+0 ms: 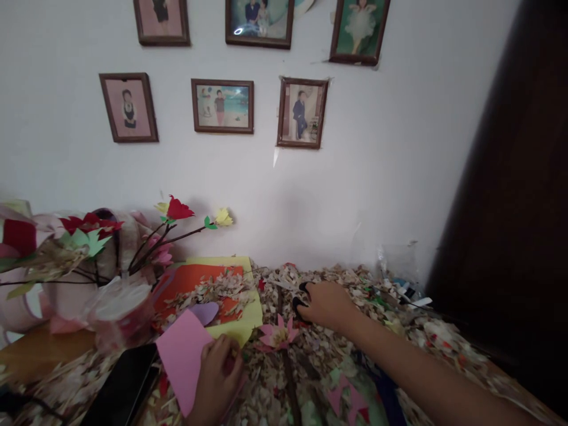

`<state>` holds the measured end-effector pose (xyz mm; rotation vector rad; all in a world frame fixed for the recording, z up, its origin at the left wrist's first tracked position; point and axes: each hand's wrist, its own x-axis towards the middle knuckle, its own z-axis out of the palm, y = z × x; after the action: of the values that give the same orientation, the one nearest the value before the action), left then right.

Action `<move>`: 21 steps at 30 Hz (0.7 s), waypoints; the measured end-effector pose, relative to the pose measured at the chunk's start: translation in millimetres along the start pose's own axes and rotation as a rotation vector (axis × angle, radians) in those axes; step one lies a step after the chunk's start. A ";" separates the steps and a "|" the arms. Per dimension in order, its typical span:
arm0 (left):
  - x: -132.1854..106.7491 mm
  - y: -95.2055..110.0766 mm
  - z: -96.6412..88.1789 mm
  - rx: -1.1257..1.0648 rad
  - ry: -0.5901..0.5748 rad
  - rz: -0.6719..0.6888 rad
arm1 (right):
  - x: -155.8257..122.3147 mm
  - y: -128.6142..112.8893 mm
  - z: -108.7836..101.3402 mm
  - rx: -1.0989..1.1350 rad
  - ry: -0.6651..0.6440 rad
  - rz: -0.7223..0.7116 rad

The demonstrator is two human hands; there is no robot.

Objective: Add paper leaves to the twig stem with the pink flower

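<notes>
My left hand is closed at the lower middle, with its fingers curled against a sheet of pink paper. The paper shows on both sides of the hand. To the right, my right hand grips the black handles of a pair of scissors; the pale blades point left over the scraps and are hard to make out. Between the hands lies a pink paper flower on a brown twig. A purple paper piece sits behind the pink sheet.
Paper scraps cover much of the table. Orange and yellow paper lie at the back. A black phone, a clear plastic-wrapped tub and paper flowers on twigs are left. A plastic bag stands back right.
</notes>
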<state>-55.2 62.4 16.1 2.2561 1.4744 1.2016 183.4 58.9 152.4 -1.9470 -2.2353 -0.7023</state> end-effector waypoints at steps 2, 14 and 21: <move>0.2 0.2 -0.5 -0.002 -0.003 0.003 | -5.9 -8.3 0.2 0.012 0.006 -0.053; -1.8 3.6 -4.1 0.014 0.009 0.089 | -17.0 -41.3 4.4 -0.135 0.098 -0.451; -1.7 4.8 -4.3 0.019 0.027 0.098 | -17.0 -24.4 3.0 -0.163 0.127 -0.412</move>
<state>-55.3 57.5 20.6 2.3585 1.4047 1.2548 163.7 42.6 136.8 -1.4548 -2.5932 -1.0510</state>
